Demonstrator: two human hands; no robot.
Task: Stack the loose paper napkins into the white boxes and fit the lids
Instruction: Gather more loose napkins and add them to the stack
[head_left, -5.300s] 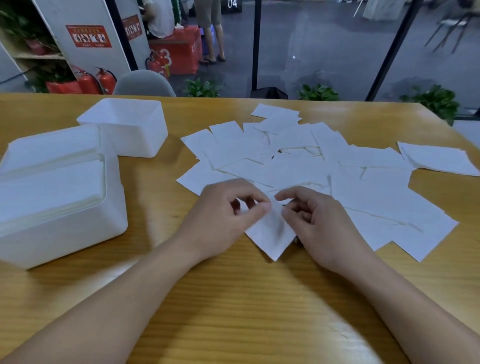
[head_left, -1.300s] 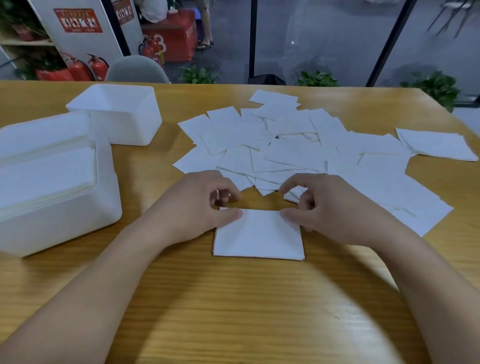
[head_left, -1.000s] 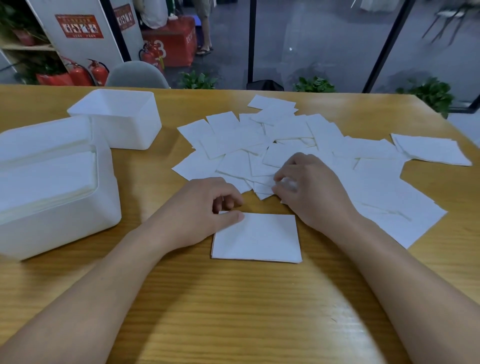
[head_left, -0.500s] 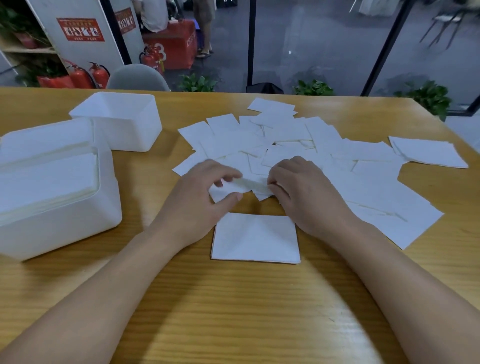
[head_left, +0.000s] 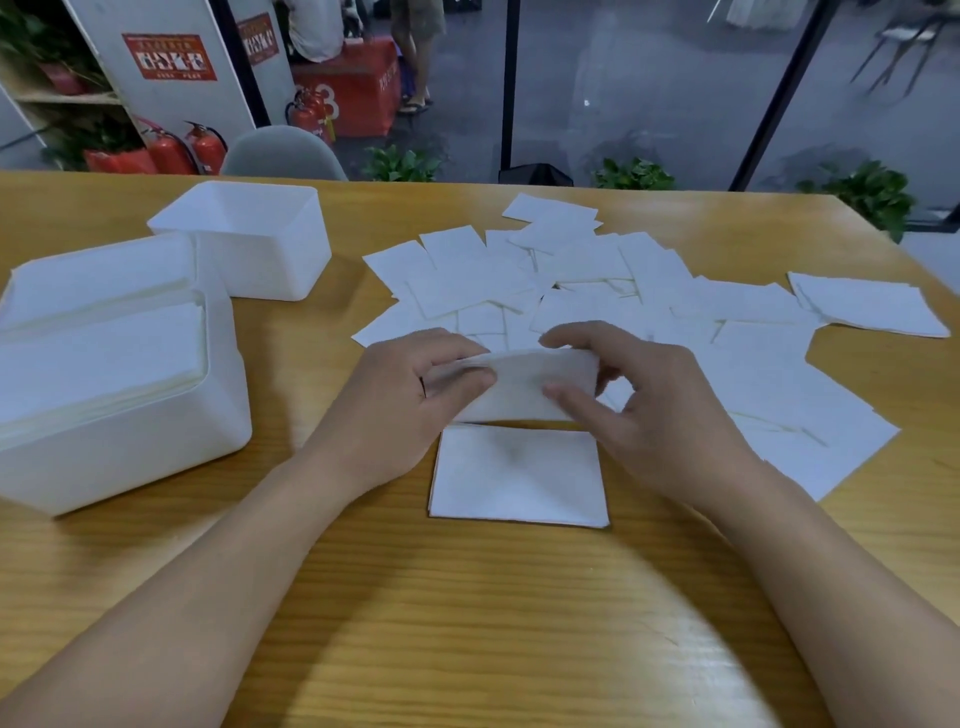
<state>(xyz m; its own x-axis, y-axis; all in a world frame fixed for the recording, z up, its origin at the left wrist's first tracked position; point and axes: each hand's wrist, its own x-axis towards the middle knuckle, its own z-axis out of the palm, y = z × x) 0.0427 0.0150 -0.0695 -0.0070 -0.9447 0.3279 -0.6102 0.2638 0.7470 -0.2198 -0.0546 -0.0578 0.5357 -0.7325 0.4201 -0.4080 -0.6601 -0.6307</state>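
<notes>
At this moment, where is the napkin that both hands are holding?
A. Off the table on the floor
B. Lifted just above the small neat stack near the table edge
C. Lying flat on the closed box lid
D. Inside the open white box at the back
B: the left hand and right hand pinch the napkin by its ends, directly over the neat stack.
</notes>
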